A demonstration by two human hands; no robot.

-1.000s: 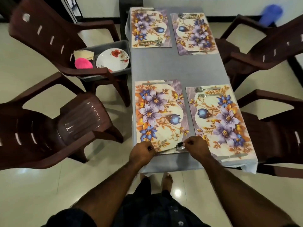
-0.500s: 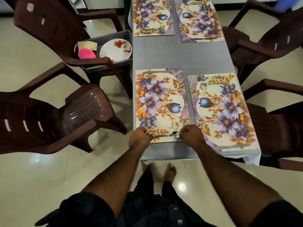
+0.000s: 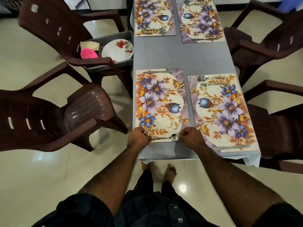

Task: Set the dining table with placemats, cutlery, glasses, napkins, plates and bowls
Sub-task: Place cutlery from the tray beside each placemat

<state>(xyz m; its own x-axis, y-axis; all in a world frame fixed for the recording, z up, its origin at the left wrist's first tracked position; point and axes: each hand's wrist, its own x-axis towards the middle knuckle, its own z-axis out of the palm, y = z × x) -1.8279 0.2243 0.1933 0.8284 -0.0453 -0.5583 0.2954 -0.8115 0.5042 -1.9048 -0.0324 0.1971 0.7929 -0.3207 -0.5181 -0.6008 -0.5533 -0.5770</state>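
Both hands (curled) pinch spoon (image 3: 169,137).

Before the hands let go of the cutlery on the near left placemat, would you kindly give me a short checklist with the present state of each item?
1. Spoon lies flat along the near edge of the near left placemat: ok.
2. Left hand holds the spoon's handle end; a thin metal piece shows by its fingers, fork or not: cannot tell.
3. Right hand touches the spoon's bowl: ok.
4. Knife lies on the far edge of the same placemat: ok.
5. Plates wait in the grey bin on the chair: ok.
6. Glasses within reach: cannot tell.
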